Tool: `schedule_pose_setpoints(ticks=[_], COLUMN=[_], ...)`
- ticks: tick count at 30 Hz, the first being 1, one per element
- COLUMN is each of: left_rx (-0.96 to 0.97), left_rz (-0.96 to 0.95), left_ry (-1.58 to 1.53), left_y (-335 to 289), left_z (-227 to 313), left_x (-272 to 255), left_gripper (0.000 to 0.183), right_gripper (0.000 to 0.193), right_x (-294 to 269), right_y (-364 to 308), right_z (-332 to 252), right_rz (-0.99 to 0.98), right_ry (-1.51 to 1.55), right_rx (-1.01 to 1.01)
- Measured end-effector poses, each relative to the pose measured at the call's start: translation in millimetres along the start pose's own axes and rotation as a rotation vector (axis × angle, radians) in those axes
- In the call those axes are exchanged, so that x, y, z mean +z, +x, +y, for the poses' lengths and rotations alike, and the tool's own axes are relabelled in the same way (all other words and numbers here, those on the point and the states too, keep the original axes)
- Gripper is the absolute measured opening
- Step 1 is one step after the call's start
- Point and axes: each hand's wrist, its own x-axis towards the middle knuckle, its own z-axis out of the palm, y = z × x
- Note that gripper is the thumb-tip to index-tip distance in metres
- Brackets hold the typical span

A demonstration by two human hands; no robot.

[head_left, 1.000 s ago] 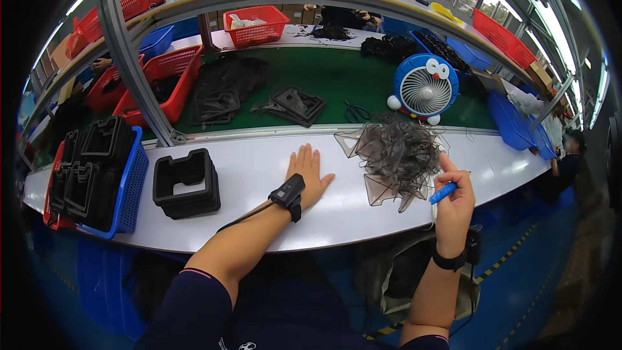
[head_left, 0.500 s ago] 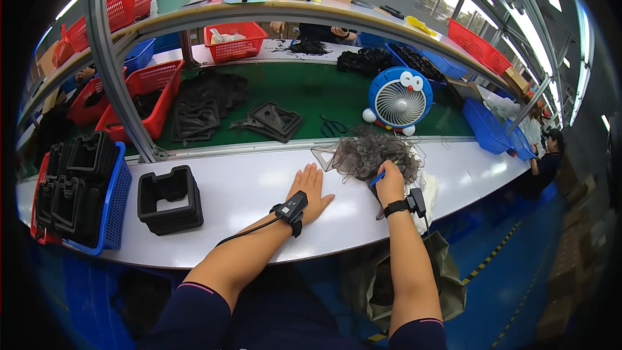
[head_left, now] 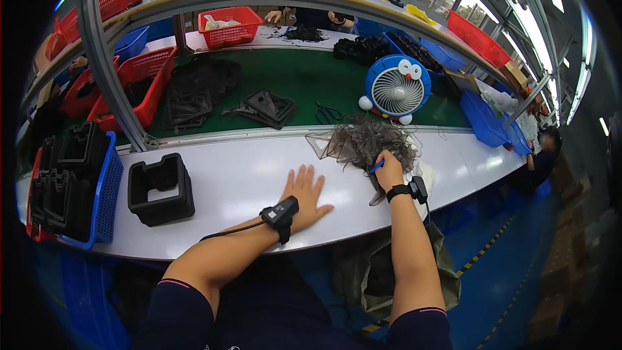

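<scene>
My left hand [head_left: 302, 198] lies flat on the white table [head_left: 227, 162], palm down with its fingers spread, and holds nothing. To its right, my right hand [head_left: 390, 174] is closed around a slim blue tool [head_left: 377, 166], whose tip I cannot make out. This hand is at the near edge of a crumpled heap of thin dark mesh scraps [head_left: 366, 146]. A whitish cloth [head_left: 424, 178] lies partly behind my right wrist. Left of my left hand stands a stack of black square frames [head_left: 161, 189], notched at the top.
A blue basket [head_left: 109, 188] full of black frames stands at far left. Beyond the table runs a green surface [head_left: 233, 107] with dark frame pieces [head_left: 269, 109], scissors-like pliers [head_left: 328, 113] and a blue fan [head_left: 397, 89]. A metal post [head_left: 107, 58] and shelf rise at left; co-workers sit beyond.
My left hand has slid a little toward me on the table, and its fingers have spread wider. My right hand stays by the mesh with the blue tool. The whole view has shifted slightly.
</scene>
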Motion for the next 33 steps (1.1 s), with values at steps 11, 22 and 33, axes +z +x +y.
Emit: schedule_pose_setpoints(ticks=[11, 22, 33], left_rx=[0.139, -0.337, 0.322], left_rz=[-0.041, 0.162, -0.272], left_ry=[-0.151, -0.195, -0.403], left_y=[-15, -37, -62], left_z=[55, -19, 69], left_x=[0, -49, -19], left_gripper=[0.072, 0.067, 0.074], right_gripper=[0.014, 0.014, 0.014], right_x=[5, -1, 0], right_y=[-3, -9, -7], right_z=[-7, 10, 17], right_rz=[0.027, 0.070, 0.067], right_ry=[0.001, -0.023, -0.081], right_rx=[-0.055, -0.044, -0.068])
